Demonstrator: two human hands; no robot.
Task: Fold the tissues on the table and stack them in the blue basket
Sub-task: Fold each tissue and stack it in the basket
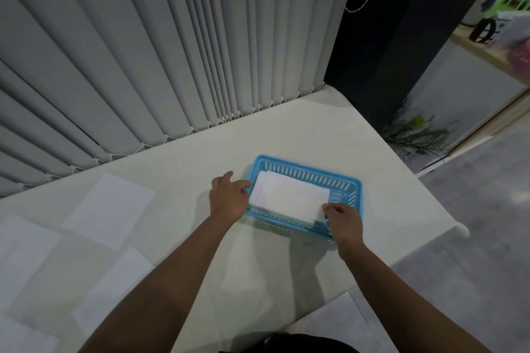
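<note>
The blue basket (348, 184) stands on the white table (329, 129), right of centre. A folded white tissue (289, 199) lies on the stack inside it. My left hand (228, 195) rests at the basket's left end, fingers touching the tissue's left edge. At the near right corner of the tissue, the fingers of my right hand (342, 221) pinch it. Several unfolded white tissues lie flat on the left part of the table, one of these flat tissues (109, 208) being the clearest to see.
Grey vertical blinds (143, 51) hang along the table's far edge. A dark panel (387, 37) stands at the back right corner. The table's right edge (424, 189) drops to a grey floor, where a plant (415, 135) sits.
</note>
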